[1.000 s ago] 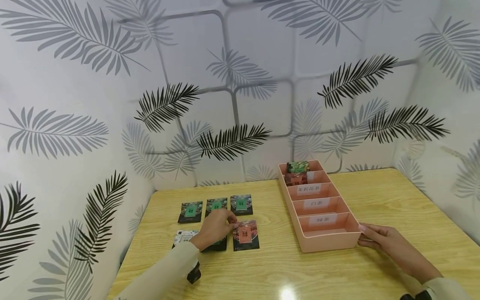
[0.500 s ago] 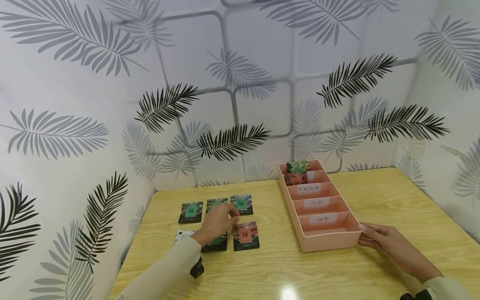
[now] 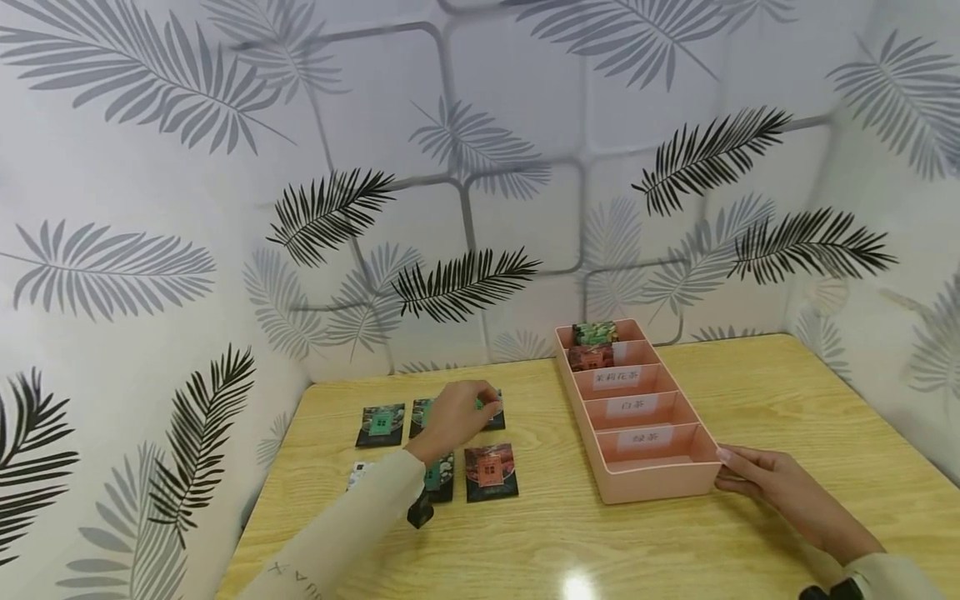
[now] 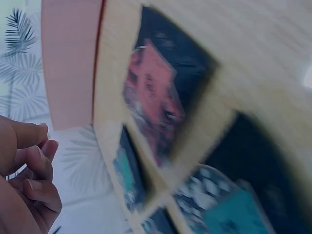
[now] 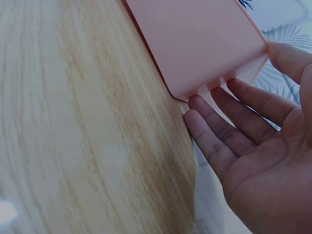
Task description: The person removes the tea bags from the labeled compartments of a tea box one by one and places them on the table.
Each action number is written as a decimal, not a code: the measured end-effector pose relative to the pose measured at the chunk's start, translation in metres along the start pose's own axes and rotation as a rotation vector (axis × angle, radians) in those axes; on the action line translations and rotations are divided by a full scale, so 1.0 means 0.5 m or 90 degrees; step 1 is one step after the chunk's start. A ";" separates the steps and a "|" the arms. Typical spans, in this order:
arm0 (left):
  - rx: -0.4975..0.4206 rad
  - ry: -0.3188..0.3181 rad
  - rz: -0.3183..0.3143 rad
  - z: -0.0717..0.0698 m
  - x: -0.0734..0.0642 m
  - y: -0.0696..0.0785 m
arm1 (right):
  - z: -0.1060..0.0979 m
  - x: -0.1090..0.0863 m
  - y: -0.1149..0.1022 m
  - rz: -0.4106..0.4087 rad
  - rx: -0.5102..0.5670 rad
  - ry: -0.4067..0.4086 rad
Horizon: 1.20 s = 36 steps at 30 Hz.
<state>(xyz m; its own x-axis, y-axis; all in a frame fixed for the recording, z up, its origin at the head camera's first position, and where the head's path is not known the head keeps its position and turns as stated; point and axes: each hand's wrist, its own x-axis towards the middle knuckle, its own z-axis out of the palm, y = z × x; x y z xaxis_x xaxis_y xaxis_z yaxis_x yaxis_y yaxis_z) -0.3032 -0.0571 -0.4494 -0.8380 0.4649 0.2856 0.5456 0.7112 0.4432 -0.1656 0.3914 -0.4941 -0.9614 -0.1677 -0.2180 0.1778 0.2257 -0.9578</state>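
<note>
My left hand hovers over the top-right green-labelled sachet, which it partly hides. Its fingers are loosely curled, and nothing shows between them in the left wrist view. Below it lies a red-labelled sachet on the table, with a green-labelled sachet beside it. On the right, the fingers of my right hand lie fairly straight against the near right corner of a pink divided box. The right wrist view has the thumb near the rim and the fingertips touching the wall low down.
More sachets with green labels lie at the left, and a whitish sachet shows beside my sleeve. Sachets fill part of the box's two far compartments. A patterned wall stands behind the wooden table.
My left hand has let go of the red-labelled sachet's corner and moved up and to the right, over the top-right green-labelled sachet. My right hand and the box have stayed put.
</note>
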 end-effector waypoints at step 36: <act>0.016 0.050 -0.032 0.157 0.261 0.131 | -0.012 -0.006 0.015 -0.051 0.052 -0.016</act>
<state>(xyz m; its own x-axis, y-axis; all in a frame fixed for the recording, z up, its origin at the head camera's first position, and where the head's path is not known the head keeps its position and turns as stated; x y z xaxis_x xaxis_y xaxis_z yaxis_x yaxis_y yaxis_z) -0.3765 0.0917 -0.4499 -0.8614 0.3864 0.3296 0.5021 0.7459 0.4377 -0.1626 0.3996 -0.4996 -0.9676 -0.2069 -0.1446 0.1187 0.1325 -0.9841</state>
